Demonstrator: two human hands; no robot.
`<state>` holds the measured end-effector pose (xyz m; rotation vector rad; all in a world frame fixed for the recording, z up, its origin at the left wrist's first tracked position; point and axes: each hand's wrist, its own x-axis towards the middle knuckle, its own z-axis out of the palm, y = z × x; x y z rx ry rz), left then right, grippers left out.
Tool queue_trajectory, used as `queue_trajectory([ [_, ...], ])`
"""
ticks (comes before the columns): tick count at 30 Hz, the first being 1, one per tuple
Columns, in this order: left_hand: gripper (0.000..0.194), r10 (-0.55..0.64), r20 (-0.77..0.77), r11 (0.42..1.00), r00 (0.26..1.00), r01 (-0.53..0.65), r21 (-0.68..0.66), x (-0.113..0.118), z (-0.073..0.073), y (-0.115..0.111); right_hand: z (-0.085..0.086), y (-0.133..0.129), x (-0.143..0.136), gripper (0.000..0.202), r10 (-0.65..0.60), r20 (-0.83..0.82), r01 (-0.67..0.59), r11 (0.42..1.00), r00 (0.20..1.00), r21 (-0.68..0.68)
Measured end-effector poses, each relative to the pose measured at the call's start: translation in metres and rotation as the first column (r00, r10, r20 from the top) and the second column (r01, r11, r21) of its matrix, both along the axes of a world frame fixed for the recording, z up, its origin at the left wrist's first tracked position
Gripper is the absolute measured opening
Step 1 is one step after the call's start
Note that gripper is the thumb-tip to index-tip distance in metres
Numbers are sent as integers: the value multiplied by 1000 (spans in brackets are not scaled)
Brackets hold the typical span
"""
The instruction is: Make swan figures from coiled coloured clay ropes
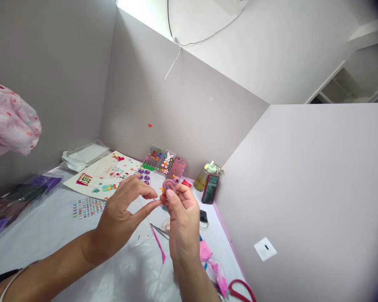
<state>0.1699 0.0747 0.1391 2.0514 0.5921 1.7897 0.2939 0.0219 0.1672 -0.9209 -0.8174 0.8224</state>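
Note:
My right hand (184, 214) pinches a small mauve-pink clay figure (170, 186), coiled in shape with orange bits on it, between thumb and fingers above the table. Just left of it is my left hand (122, 214), its thumb and forefinger apart and pointing at the figure's orange edge. Whether those fingertips touch the figure I cannot tell. Below the hands lie a pink modelling tool (159, 245) and metal tweezers or scissors (159, 231), partly hidden by my right hand.
Decorated phone cases (153, 157) lean on the back wall beside a drink bottle (204, 176) and an upright phone (210, 189). A sticker sheet (108, 187) and gem stickers (87, 207) lie left. Pink clay (204, 250) and red-handled scissors (242, 289) are at right.

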Motion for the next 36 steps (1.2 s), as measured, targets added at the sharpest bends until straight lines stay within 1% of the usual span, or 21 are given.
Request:
queue_trajectory([
  [2,7,70,-12,987,998,-67,144,-1,-1,2,-1,0,-2,28,36,-51,-36,999,998,-8],
  [4,7,114,-26,974,993,-106,201,-1,-1,5,-2,0,-4,27,62,-88,-63,998,994,-8],
  [9,7,155,-44,962,987,-140,236,-2,1,6,-5,0,-5,25,99,-104,-98,995,990,10],
  [13,11,176,-59,951,983,-155,266,-3,1,7,-6,0,-5,23,117,-105,-116,993,988,16],
  [17,15,207,-84,935,975,-172,311,-5,0,9,-7,1,-5,24,113,-96,-112,994,989,11],
  [22,14,256,-82,892,963,-203,405,-5,-2,11,-8,2,-4,27,102,-97,-103,995,990,-7],
  [29,13,249,-79,881,965,-192,433,-4,0,11,-9,2,-4,26,98,-83,-99,995,992,-7],
  [32,12,268,-100,868,958,-196,456,-6,-1,12,-10,2,-4,27,99,-76,-100,995,992,-7],
  [36,10,292,-86,850,952,-217,480,-7,-1,13,-11,2,-3,27,86,-76,-86,996,993,-1],
])
